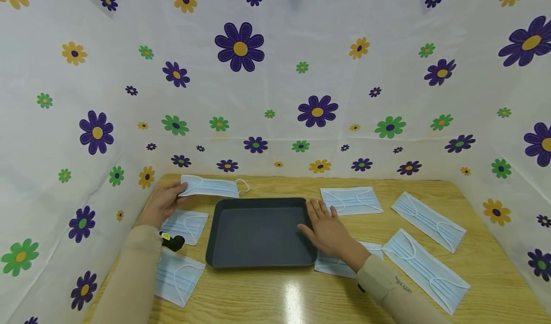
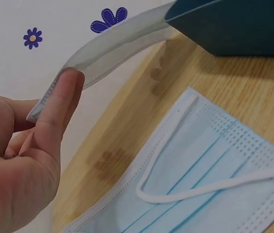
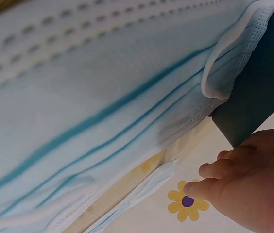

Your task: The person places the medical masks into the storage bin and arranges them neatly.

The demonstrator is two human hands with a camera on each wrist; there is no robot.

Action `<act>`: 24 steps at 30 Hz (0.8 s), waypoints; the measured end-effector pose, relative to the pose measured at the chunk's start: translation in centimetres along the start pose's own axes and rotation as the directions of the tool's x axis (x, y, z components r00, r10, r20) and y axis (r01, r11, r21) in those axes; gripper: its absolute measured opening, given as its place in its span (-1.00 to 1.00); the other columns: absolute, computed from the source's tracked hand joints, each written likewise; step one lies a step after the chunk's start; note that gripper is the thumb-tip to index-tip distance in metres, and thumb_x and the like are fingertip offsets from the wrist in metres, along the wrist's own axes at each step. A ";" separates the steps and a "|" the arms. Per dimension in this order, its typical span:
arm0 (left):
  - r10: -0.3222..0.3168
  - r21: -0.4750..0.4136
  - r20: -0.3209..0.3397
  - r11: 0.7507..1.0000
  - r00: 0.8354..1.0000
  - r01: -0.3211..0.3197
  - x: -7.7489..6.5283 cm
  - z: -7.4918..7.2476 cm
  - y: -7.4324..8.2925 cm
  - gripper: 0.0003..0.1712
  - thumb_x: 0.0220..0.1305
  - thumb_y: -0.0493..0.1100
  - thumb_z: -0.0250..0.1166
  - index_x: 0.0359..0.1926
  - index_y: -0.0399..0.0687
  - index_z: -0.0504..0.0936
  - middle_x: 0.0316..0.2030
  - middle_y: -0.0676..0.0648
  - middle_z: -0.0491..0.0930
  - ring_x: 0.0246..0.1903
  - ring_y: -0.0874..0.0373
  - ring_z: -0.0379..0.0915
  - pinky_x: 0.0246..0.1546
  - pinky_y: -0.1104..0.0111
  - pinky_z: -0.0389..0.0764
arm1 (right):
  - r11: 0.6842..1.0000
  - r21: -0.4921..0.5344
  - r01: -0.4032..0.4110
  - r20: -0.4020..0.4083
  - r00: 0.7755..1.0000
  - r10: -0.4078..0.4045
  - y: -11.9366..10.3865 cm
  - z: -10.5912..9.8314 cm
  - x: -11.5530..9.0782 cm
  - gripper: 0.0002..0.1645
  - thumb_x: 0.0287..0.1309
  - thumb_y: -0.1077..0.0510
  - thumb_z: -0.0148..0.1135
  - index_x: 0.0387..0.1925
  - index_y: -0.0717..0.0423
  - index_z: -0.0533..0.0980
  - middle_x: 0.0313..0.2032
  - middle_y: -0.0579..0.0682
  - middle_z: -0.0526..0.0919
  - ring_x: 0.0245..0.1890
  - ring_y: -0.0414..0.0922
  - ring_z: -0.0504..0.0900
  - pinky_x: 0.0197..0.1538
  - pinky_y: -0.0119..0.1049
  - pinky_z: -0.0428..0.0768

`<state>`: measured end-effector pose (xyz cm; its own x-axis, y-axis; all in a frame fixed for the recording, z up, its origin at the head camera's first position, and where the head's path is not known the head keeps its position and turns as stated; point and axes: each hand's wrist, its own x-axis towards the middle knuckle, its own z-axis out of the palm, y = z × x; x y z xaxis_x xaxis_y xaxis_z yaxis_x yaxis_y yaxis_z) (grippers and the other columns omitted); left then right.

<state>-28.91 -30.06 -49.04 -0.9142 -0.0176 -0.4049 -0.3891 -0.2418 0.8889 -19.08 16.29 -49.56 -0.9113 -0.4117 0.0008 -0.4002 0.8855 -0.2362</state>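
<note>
Mask [image 1: 213, 187] is pinched in left hand [image 1: 165, 201], across tray [image 1: 264, 233] from straight-fingered right hand [image 1: 325, 227].

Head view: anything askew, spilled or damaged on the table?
Mildly askew: the two rightmost masks lie slanted, out of line with the edges of the tray. No spill or obvious damage shows.

The left hand [image 1: 167, 200] is raised left of the far left corner of the tray [image 1: 263, 238], thumb and fingers pinching, its forearm [image 1: 131, 276] reaching forward. The right hand [image 1: 326, 228] is at the tray's right rim, back upward, fingers straight toward the far right corner, thumb spread inward over the rim.
</note>
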 end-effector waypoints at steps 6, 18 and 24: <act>-0.001 -0.170 0.036 0.985 0.999 0.007 -0.6 -0.3 0.2 -0.24 0.45 -0.28 0.14 0.54 -0.25 0.03 -0.32 0.02 0.72 -0.29 0.24 0.71 -0.13 0.44 0.66 | 1.000 -0.001 0.001 0.004 1.000 -0.001 -0.1 -0.1 0.0 -0.03 0.47 -0.32 -0.17 0.54 0.28 -0.07 0.53 0.25 -0.01 0.53 0.25 -0.03 0.41 0.37 0.07; 0.022 -0.306 0.091 0.952 0.996 0.007 -2.0 0.2 -0.4 -0.44 0.41 -0.26 0.19 0.38 -0.10 0.29 -0.21 -0.04 0.70 -0.20 0.19 0.71 -0.06 0.43 0.63 | 1.000 -0.003 0.005 0.000 1.000 -0.005 0.0 0.0 0.0 -0.04 0.47 -0.32 -0.16 0.54 0.29 -0.06 0.53 0.26 0.00 0.52 0.25 0.00 0.40 0.37 0.08; 0.047 -0.317 0.113 0.948 0.992 -0.009 -2.9 1.0 -1.2 -0.69 0.44 -0.27 0.14 0.15 -0.12 0.41 -0.23 -0.05 0.68 -0.21 0.20 0.71 -0.09 0.44 0.64 | 1.000 0.003 0.003 0.009 1.000 -0.003 -0.2 -0.2 0.0 -0.04 0.47 -0.32 -0.16 0.54 0.29 -0.06 0.53 0.26 0.00 0.52 0.25 -0.01 0.40 0.37 0.07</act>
<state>-25.90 -28.80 -48.71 -0.9385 0.0807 -0.3356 -0.3246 -0.5371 0.7786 -19.06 16.15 -49.37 -0.9094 -0.4159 -0.0069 -0.4024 0.8838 -0.2387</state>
